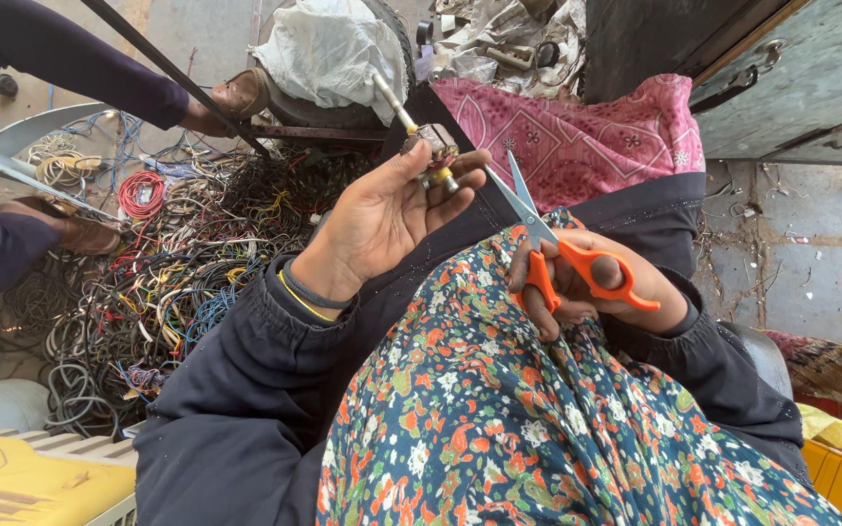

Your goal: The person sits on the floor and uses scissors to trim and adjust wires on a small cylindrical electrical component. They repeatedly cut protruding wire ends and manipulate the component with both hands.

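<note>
The person sits with a flowered cloth [538, 409] across the lap, both hands raised over it. The left hand [382, 219] is closed around a small electrical part [435, 151], a brass-and-dark fitting with a pale cream rod sticking out of it up and to the left; the fingers curl over the part from the right and the thumb side backs it, so the grip is firmly shut on it. The right hand [586, 282] holds orange-handled scissors [547, 244], fingers through the loops, and the blades stand parted, their tips pointing up toward the part and lying just beside it, not yet around anything that can be seen. Whether a wire end lies between the blades is too small to tell. Judging from this, the cutting or stripping of the fitting is under way and not finished: the part is whole in the hand, with brass and casing together. To the left, on the floor, lies a large heap of tangled wires [168, 263] in black, white, red, blue and yellow, which looks like much unsorted stock. Another person's dark sleeve [60, 58] reaches in near the top left corner, and a pink patterned cloth [596, 131] lies beyond the scissors.
</note>
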